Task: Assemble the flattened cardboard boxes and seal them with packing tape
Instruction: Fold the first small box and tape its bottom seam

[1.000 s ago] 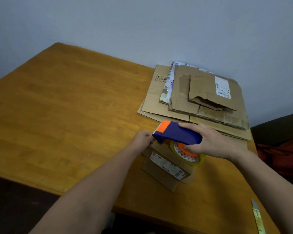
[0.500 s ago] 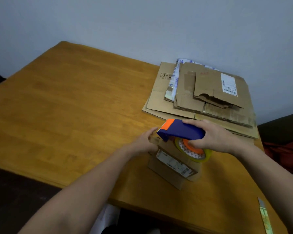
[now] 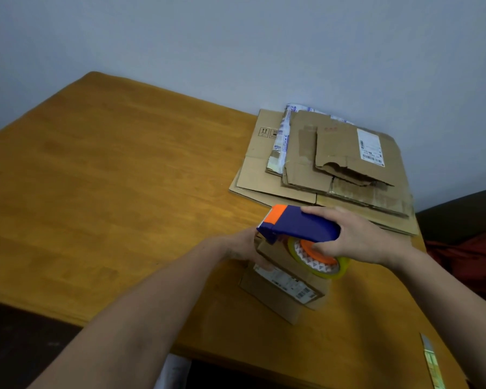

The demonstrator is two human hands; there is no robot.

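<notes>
Here, right hand (image 3: 359, 240) grips blue-orange tape gun (image 3: 300, 226) — left hand (image 3: 244, 245) clasps labelled box (image 3: 281, 293).

Up-arrow symbol (image 3: 264, 132) on bottom flat carton (image 3: 254, 169); barcode label (image 3: 370, 147) on top carton (image 3: 338, 147), another on small box (image 3: 267, 300); text illegible

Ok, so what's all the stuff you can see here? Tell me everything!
table: one, orange-brown wood, fills most of the view.
flat cardboard: a stack, number unclear, brown, far right of the table by the wall.
small box: one, brown with a white label, near edge, under the hands.
tape dispenser: one, blue and orange, above the small box.
tape roll: one, yellowish, on the tape dispenser.
thin strip: one, pale, table's near right corner; can't tell what it is.
red cloth: one, right of the table.
left hand: one, holds the small box's end.
right hand: one, grips the tape dispenser.
</notes>
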